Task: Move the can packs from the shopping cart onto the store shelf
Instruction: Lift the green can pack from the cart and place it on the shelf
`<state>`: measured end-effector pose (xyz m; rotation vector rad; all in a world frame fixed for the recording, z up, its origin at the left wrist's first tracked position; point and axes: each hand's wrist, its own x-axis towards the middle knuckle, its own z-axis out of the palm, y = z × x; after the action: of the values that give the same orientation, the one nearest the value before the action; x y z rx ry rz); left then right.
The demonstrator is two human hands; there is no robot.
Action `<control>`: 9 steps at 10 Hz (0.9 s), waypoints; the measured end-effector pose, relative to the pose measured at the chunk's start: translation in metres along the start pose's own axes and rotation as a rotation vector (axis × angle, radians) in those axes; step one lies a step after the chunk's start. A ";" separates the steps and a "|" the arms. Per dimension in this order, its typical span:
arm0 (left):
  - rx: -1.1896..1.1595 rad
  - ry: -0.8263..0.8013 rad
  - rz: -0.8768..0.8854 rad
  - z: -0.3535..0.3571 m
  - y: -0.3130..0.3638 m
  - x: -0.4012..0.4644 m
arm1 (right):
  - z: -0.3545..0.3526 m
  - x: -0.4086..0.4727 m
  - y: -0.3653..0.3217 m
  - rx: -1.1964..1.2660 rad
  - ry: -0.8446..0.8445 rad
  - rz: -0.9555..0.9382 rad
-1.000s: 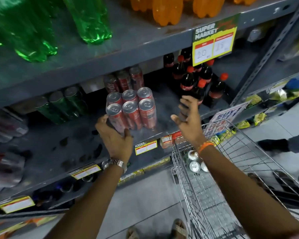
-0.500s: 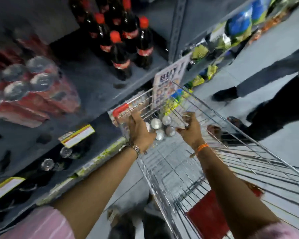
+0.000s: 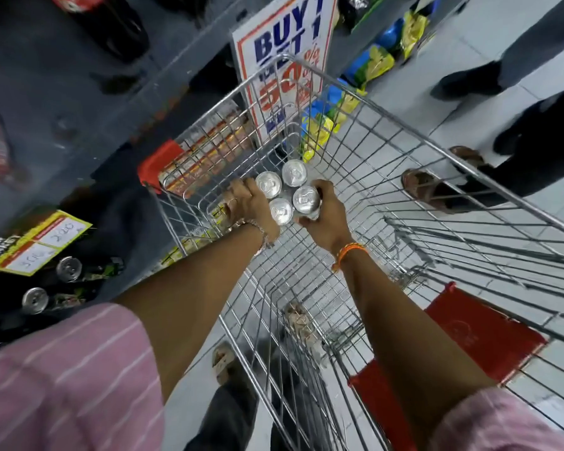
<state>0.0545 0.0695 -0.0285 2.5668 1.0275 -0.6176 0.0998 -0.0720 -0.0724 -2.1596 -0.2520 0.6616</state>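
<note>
A can pack (image 3: 287,193) with several silver tops stands upright inside the wire shopping cart (image 3: 388,131), near its front left corner. My left hand (image 3: 246,203) presses against the pack's left side, fingers curled around it. My right hand (image 3: 326,216) clasps the pack's right side. The lower part of the cans is hidden by my hands. The grey store shelf (image 3: 62,102) runs along the left of the cart.
A "BUY 1 GET 1" sign (image 3: 287,60) hangs by the cart's front. Dark bottles (image 3: 111,24) stand on the shelf; loose cans (image 3: 67,268) lie on a lower shelf. Other people's legs and sandals (image 3: 437,187) stand right of the cart. A red flap (image 3: 476,333) sits in the cart's rear.
My hands left the red can pack on the shelf, swung right and down into the cart, and have closed on the silver-topped pack from both sides.
</note>
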 end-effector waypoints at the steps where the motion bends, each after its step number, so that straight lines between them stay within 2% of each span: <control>1: 0.012 0.000 -0.012 0.010 -0.001 0.006 | 0.001 -0.001 0.000 0.145 -0.005 0.049; 3: 0.012 -0.012 -0.045 0.007 0.002 0.013 | 0.005 0.002 0.006 0.214 -0.016 -0.053; 5: 0.017 0.009 0.010 0.000 -0.004 0.017 | 0.000 -0.007 -0.001 0.230 -0.002 -0.012; 6: -0.183 0.002 -0.033 -0.017 -0.006 0.006 | -0.012 -0.023 -0.011 0.238 -0.004 -0.010; 7: 0.022 -0.003 0.069 -0.035 -0.004 -0.019 | -0.027 -0.044 -0.027 0.267 -0.024 -0.004; 8: -0.089 -0.131 0.087 -0.069 -0.004 -0.050 | -0.043 -0.069 -0.052 0.241 0.001 -0.034; 9: -0.106 -0.124 0.128 -0.100 -0.006 -0.078 | -0.060 -0.091 -0.078 0.237 0.039 -0.044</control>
<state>0.0274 0.0719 0.0953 2.4462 0.8254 -0.6608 0.0595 -0.0996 0.0529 -1.9323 -0.1895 0.5924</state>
